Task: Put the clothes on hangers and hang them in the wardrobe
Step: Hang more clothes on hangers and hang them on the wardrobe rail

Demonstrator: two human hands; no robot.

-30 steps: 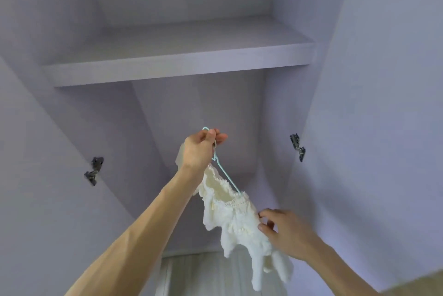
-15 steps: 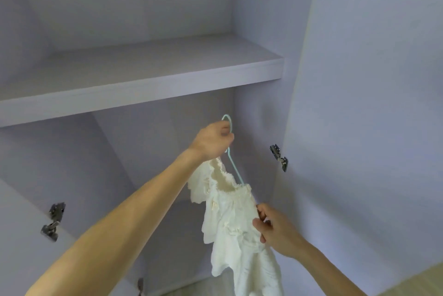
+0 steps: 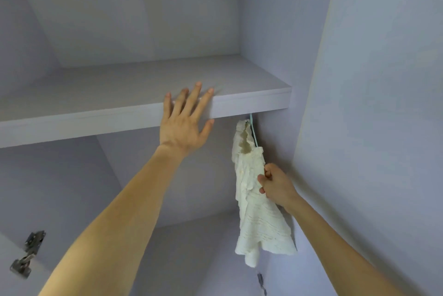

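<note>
**Ruffled white top [image 3: 254,200] hangs beneath wardrobe shelf [image 3: 251,101]**

A person's right hand [image 3: 275,183] pinches the white top at mid-length, fingers curled into the fabric. The top hangs on a thin teal hanger [image 3: 253,134] just under the wardrobe shelf, near the right-hand wall; the hook's seat is hidden behind the shelf edge. The left hand [image 3: 184,125] lies flat on the shelf's front edge, fingers spread, holding nothing. The cloth looks light, soft and limp, likely to slip off the wire if tugged; the hanger's neck or the shoulders seem the safer hold. No label, brand or writing is legible.
</note>
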